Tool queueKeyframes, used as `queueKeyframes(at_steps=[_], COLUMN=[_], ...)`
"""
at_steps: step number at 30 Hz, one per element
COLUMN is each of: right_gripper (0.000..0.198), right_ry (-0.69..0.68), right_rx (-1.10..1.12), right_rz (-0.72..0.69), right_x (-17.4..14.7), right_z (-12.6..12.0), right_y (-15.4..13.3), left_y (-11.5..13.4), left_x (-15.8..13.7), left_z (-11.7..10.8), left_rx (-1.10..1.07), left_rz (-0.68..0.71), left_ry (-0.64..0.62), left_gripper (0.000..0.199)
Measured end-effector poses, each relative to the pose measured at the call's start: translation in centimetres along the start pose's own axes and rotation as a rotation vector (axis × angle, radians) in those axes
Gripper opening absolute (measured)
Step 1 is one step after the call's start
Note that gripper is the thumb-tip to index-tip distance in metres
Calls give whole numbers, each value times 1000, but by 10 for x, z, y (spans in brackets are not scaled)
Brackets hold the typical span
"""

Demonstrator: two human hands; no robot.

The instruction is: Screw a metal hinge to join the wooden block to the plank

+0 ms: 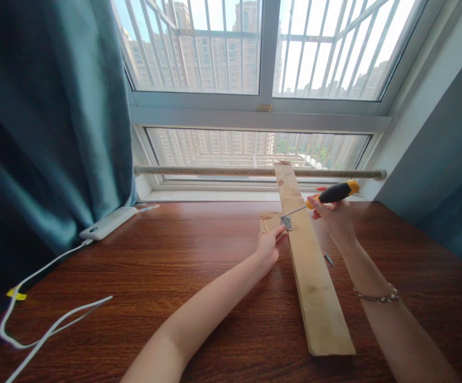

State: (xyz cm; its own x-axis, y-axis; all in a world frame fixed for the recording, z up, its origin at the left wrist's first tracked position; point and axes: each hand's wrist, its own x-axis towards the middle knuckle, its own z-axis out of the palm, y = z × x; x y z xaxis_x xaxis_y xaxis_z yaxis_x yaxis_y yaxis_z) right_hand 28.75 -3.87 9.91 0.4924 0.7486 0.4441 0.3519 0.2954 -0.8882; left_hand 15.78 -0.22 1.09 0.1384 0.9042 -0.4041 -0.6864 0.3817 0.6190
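Note:
A long pale wooden board [314,276] lies on the table, its far end reaching the rail by the window. Against its left side sits a shorter wooden piece [268,223]. A small metal hinge [286,223] spans the joint between them. My left hand [269,246] is closed, its fingertips pinching at the hinge and the board's edge. In my right hand [332,215] is a screwdriver [336,192] with a black and yellow handle, held slanted. Its tip meets the far left part of the hinge; any screw under it is too small to make out.
Several small screws [328,259] lie right of the board on the brown wooden table [199,266]. To the left are a white power strip [109,223] and a white cable [51,332]. A rail [215,171] runs before the window; a blue curtain [55,122] hangs at left.

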Motion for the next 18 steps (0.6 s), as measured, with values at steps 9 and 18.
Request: queueKeyframes(at_steps=[9,18], right_gripper=[46,37], right_ry=[-480,-144], right_rx=[408,213], right_rz=[222,172], right_x=[10,17], right_z=[-28,-21], right_y=[-9,8], left_y=[0,-1], left_x=[1,2], left_z=[0,-1], left_rx=[-9,0], left_rz=[-23,-21], left_ry=[-4,-13], left_gripper=[22,17])
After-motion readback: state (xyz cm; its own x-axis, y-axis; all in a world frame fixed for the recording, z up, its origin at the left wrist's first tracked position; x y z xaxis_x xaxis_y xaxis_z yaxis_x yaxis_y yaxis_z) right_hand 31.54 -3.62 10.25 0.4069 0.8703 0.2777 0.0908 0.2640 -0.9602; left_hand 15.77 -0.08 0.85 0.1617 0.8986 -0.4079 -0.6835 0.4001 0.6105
